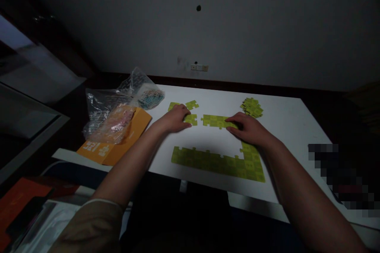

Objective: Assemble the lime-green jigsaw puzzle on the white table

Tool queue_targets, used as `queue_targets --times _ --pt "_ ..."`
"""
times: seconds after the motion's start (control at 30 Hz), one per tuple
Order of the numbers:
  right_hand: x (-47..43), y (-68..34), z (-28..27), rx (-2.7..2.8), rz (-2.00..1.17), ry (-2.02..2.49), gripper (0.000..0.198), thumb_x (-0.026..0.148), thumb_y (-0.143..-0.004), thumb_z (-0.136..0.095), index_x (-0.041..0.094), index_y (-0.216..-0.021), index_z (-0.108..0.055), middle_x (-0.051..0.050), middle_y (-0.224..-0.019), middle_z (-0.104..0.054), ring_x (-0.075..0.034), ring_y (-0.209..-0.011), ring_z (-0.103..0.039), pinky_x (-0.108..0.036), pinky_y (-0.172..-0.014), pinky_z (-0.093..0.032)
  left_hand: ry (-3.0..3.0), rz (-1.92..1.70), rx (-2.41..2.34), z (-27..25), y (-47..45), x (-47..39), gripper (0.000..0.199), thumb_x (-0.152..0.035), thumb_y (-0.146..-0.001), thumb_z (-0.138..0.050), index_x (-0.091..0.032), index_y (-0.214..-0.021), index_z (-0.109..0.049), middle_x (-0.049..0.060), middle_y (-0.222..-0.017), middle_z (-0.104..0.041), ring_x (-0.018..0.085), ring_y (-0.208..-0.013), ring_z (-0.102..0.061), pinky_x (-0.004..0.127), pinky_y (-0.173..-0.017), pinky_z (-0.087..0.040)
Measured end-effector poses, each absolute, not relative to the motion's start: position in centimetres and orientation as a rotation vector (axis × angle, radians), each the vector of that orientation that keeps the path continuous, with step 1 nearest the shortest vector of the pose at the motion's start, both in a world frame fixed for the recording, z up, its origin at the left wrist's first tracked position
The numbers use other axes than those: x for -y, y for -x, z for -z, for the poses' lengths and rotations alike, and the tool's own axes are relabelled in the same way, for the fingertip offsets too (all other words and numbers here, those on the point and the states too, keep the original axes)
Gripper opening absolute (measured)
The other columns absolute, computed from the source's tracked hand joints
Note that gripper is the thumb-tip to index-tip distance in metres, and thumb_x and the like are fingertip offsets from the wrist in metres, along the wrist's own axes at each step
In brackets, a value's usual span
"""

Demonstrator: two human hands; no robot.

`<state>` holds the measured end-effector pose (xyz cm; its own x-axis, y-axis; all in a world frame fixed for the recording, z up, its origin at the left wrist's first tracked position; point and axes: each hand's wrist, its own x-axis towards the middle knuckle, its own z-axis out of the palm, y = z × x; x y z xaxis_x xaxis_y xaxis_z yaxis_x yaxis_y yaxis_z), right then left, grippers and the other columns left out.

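Note:
My left hand grips a yellow-green jigsaw puzzle piece flat on the table, thumb at its near edge and fingers at its far edge. A small gap to its right separates it from a joined strip of jigsaw puzzle pieces. Thumb and fingers of my right hand close over the right part of that strip. Nearer to me, more joined pieces form a bottom border that turns up along the right side, partly under my right forearm. Beyond my left hand lies a loose puzzle piece, with another partly hidden beside it.
A pile of loose green pieces is at the back right of the white table. On the left are an orange envelope, a clear plastic bag and a bagged stack of teal-edged pieces. A wall stands behind.

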<state>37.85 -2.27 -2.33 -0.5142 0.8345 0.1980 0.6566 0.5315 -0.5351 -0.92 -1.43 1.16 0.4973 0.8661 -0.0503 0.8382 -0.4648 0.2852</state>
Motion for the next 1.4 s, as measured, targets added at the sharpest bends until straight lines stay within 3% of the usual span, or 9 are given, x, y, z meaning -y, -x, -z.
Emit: queue_targets --times 0.33,0.7,1.0,1.4 --pt "2.1 -37.9 2.7 2.350 -0.545 1.241 0.039 0.048 -0.101 -0.073 0.025 -0.130 -0.084 -0.015 -0.117 -0.076 -0.036 -0.104 -0.075 -0.057 -0.097 -0.063 -2.461 -0.114 -1.416 -1.2 -1.6 0.3 0.052 -0.044 -0.092 -0.077 -0.022 -0.139 -0.077 0.017 -0.137 -0.074 0.039 -0.135 -0.064 0.054 -0.122 -0.050" --pt "2.1 -38.0 2.7 2.350 -0.539 1.233 0.038 0.047 -0.101 -0.072 0.026 -0.130 -0.084 -0.015 -0.120 -0.077 -0.037 -0.108 -0.075 -0.058 -0.099 -0.062 -2.370 -0.204 -1.443 -0.9 -2.1 0.0 0.046 -0.031 -0.090 -0.078 -0.024 -0.134 -0.067 0.014 -0.142 -0.071 0.035 -0.136 -0.064 0.050 -0.118 -0.052" --pt "2.1 -38.0 2.7 2.349 -0.547 1.257 0.038 0.049 -0.100 -0.073 0.027 -0.130 -0.085 -0.014 -0.119 -0.078 -0.037 -0.108 -0.075 -0.057 -0.099 -0.061 -2.339 -0.165 -1.479 -1.8 -1.7 0.7 0.053 -0.035 -0.086 -0.083 -0.023 -0.135 -0.069 0.015 -0.137 -0.075 0.036 -0.125 -0.071 0.049 -0.108 -0.056" --pt "2.1 -37.9 2.5 2.357 -0.539 1.240 0.036 0.045 -0.100 -0.074 0.025 -0.129 -0.084 -0.016 -0.119 -0.077 -0.037 -0.107 -0.074 -0.056 -0.097 -0.061 -2.464 -0.020 -1.388 -2.6 -3.0 -0.2 0.057 -0.037 -0.093 -0.075 -0.020 -0.147 -0.076 0.018 -0.139 -0.073 0.036 -0.130 -0.069 0.046 -0.117 -0.053"
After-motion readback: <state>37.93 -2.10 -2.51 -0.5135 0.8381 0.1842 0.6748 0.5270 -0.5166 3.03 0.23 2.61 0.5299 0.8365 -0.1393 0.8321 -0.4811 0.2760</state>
